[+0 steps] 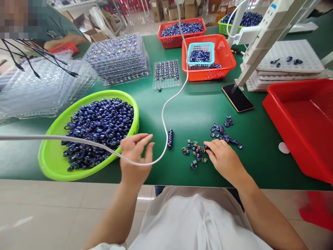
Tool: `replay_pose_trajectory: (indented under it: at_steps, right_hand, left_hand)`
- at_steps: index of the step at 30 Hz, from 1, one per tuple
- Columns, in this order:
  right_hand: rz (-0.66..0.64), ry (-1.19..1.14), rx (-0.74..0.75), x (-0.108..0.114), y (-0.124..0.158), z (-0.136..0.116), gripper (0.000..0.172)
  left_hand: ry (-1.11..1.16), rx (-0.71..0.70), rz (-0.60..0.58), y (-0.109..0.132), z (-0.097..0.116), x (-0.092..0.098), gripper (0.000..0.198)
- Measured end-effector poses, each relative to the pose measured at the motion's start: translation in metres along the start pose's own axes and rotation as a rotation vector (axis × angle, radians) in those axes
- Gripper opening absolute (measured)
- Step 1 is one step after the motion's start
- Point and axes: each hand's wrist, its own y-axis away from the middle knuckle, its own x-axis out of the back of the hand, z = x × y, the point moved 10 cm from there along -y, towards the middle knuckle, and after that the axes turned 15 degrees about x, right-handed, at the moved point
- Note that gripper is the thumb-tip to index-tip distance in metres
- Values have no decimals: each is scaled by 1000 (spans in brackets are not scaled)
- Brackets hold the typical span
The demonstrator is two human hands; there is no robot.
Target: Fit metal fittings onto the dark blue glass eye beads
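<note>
Apparently, work is partway: the tray point(170, 83) is part-filled, bare rows remain, and dark rings point(104, 121) heap the green basin point(49, 158). The left hand point(135, 154), fingers parted, shows nothing held; the right hand point(225, 158) is at the decorated rings point(195, 150) on the table point(192, 107), grip indeterminable.

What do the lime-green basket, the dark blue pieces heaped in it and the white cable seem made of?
Lime-green basket: likely moulded plastic, going by its even sheen and perforated wall.
Dark blue pieces: glossy, with bright highlights; perhaps coated metal or plastic.
White cable: probably smooth plastic sheathing, bending in soft curves.
</note>
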Motion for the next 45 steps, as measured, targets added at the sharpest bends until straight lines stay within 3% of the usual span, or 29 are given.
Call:
replay_pose_trajectory:
  at_steps: [4,10,13,17,20,23,27,31,37,40,45]
  right_hand:
    - [114,-170,-104,4,14,12,27]
    - [347,-722,-488,4,50,35,19]
    - [409,-1013,-547,-5,57,28,15]
    - [439,-1163,-546,-13,61,18,11]
    - [451,-1121,-460,-4,61,14,17]
    - [359,-977,-196,16,50,-2,35]
    - [178,-778,99,29,39,-28,38]
    - [221,-760,106,32,37,-27,29]
    - [230,-829,-103,17,45,-15,17]
    - [231,-764,-109,19,47,-16,23]
    - [197,-661,9,32,44,-29,40]
  left_hand:
    - [203,10,-157,30,31,-33,29]
    - [600,104,-512,63,75,-77,39]
    - [782,144,-641,70,93,-94,42]
    - [960,273,-756,74,100,-111,22]
    - [1062,570,-946,87,90,-132,19]
    - [1221,865,-1168,107,86,-145,29]
    - [1399,1009,-1378,117,92,-148,39]
    - [1379,1047,-1445,119,90,-147,43]
    - [1333,1025,-1433,120,87,-144,45]
    - [1325,1009,-1406,118,84,-143,43]
    - [1211,919,-1385,112,80,-139,40]
